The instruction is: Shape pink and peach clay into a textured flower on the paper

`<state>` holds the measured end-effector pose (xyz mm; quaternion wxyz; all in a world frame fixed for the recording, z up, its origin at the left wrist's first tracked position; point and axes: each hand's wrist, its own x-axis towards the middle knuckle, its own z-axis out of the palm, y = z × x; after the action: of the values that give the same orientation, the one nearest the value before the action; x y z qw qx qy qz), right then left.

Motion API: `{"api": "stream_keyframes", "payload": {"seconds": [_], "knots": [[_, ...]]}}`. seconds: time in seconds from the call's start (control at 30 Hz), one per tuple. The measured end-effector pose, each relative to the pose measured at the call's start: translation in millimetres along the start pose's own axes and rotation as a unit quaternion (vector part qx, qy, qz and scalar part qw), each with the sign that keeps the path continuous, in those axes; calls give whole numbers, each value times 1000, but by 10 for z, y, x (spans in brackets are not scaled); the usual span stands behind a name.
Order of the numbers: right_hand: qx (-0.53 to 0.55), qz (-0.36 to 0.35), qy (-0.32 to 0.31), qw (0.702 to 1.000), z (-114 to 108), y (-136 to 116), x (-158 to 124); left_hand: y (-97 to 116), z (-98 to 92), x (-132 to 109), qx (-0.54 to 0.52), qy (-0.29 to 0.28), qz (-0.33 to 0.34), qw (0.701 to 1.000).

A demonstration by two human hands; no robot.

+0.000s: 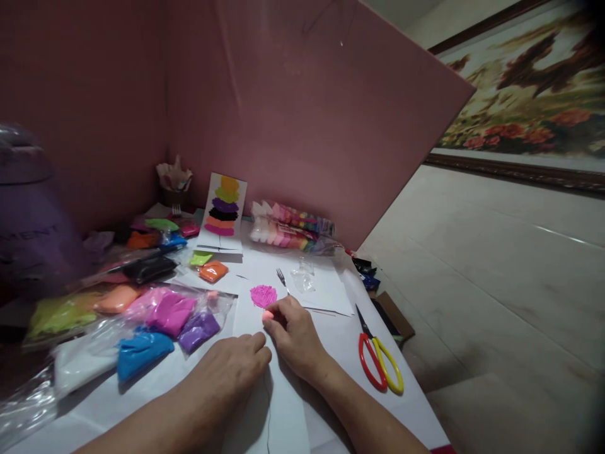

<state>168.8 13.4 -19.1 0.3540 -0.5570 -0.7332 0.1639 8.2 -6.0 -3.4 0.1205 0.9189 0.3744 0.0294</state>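
Note:
Between the thumb and fingertips of my right hand [295, 334] is a small lump of salmon-pink modelling clay [268, 315]. It sits at the lower edge of a textured magenta clay patch [263, 296] on a narrow white paper strip [288, 416]. My left hand [234, 362] rests on the strip's left side with fingers curled; whatever they hold, if anything, is hidden. A thin dark line [269, 416] runs down the strip below the hands. Just beyond my right hand lies a small fork [280, 276], its handle partly covered.
Bags of coloured clay [172, 312] spread across the left. Behind stands a card [221, 214] with stacked clay colours, beside packed clay sticks [288, 230]. Red-and-yellow scissors [380, 362] lie near the table's right edge. A purple container [35, 221] stands far left.

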Motion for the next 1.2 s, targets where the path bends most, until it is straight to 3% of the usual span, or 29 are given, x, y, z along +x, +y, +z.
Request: {"api": "stream_keyframes", "payload": {"seconds": [0.23, 0.4, 0.53, 0.77, 1.0, 1.2], "knots": [[24, 19, -5, 1000, -10, 5, 21, -34, 60, -19, -20, 39, -3, 999], [35, 20, -11, 999, -13, 21, 36, -235, 138, 80, -158, 211, -64, 963], [27, 2, -5, 1000, -13, 28, 35, -367, 125, 179, -199, 263, -76, 941], [27, -19, 2, 999, -7, 61, 38, -325, -14, 211, -207, 225, -130, 943], [28, -30, -7, 999, -46, 81, 73, -337, -142, 223, -302, 81, -167, 935], [12, -45, -11, 999, -57, 76, 76, -323, -175, 331, -279, 91, -163, 942]]}}
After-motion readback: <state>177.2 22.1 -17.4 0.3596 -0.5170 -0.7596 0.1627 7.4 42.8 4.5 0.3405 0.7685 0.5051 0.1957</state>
